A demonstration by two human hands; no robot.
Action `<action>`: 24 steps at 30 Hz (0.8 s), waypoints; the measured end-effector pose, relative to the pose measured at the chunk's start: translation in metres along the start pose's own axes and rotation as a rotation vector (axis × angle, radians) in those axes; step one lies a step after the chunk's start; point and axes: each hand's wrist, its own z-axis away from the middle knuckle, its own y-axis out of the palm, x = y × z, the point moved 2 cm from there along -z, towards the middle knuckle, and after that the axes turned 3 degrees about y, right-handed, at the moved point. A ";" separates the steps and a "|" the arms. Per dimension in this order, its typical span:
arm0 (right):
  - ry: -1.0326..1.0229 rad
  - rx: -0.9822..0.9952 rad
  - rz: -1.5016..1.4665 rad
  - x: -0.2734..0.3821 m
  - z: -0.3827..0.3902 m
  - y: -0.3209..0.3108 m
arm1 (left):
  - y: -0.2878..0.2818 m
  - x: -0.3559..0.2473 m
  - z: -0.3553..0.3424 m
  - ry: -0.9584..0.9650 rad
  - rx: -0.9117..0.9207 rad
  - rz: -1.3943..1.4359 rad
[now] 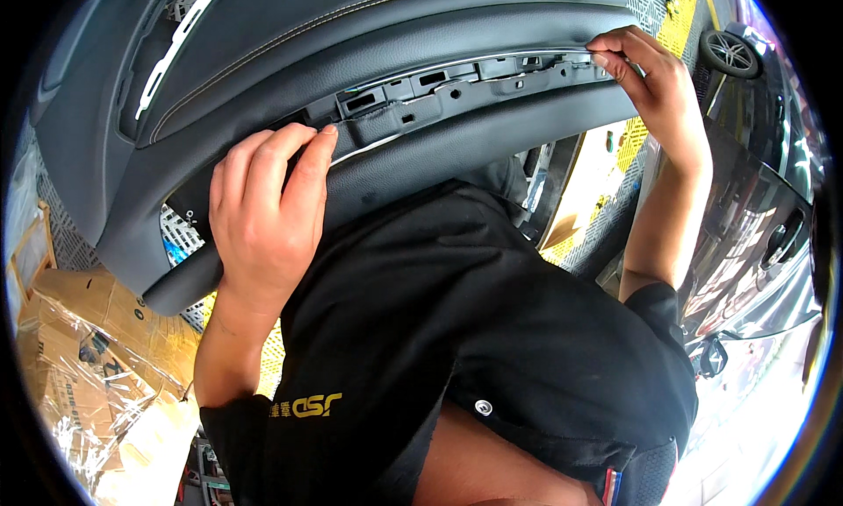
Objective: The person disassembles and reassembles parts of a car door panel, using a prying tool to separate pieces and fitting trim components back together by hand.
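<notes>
A long black plastic strip with holes [479,93] sits in a curved dark grey car panel [439,42]. The right hand [659,77] pinches one end; from here, I can't tell if the left hand [263,198] grips.

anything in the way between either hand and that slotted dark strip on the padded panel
Nothing visible stands between them. The right hand pinches the right end of the slotted strip, and the left hand has its fingertips at the left end, though their exact contact is hard to make out.
</notes>
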 end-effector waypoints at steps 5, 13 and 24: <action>-0.018 -0.027 0.064 -0.005 -0.003 0.007 | -0.003 -0.001 -0.003 -0.033 0.086 -0.003; -0.076 -0.089 0.139 0.001 -0.006 0.015 | 0.003 -0.004 -0.014 -0.032 0.139 -0.029; -0.099 -0.239 0.246 -0.005 -0.001 0.032 | 0.014 -0.003 -0.033 -0.016 0.181 -0.098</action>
